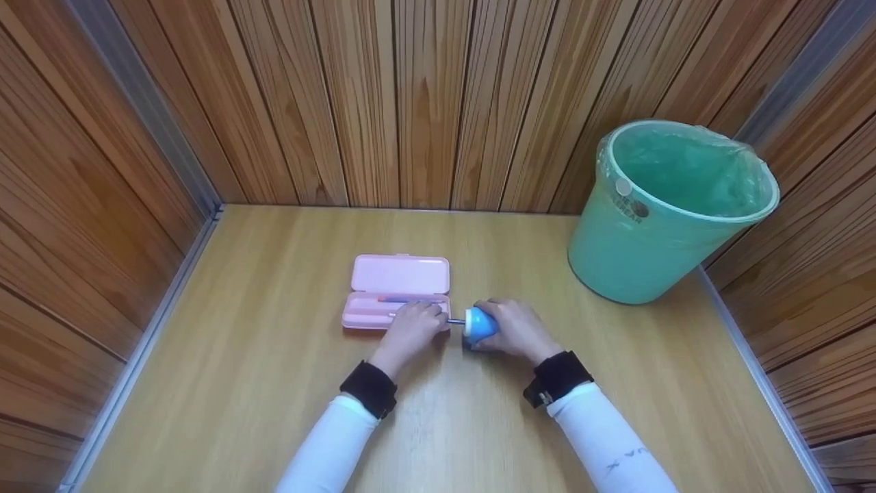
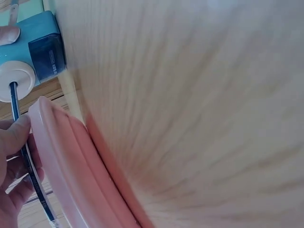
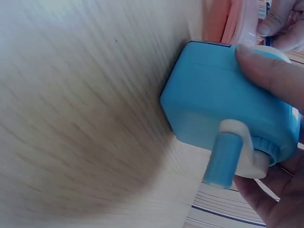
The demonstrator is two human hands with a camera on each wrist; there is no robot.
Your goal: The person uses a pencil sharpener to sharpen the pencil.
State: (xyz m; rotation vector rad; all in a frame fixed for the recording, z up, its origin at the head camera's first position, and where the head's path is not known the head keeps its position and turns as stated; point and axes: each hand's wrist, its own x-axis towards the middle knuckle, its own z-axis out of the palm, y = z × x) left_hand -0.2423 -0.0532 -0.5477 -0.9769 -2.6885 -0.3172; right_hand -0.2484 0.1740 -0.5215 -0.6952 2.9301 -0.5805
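Observation:
My left hand [image 1: 412, 330] pinches a dark blue pencil [image 2: 31, 166] between thumb and fingers, over the front of a pink pencil case [image 1: 400, 275]. One end of the pencil sits in the round white opening of a blue crank pencil sharpener [image 3: 209, 85]. Around the sharpener's body curl the fingers and thumb of my right hand [image 1: 518, 330]. Its crank handle [image 3: 224, 159] points away from the pencil, and no finger is on the grip in the right wrist view. Inside the raised-lid case lies another pencil [image 1: 404, 299] with an orange end.
A green trash bin [image 1: 629, 253] with a clear plastic liner stands at the back right of the wooden table [image 1: 274, 383]. Wood-panelled walls [image 1: 424, 103] enclose the back and both sides.

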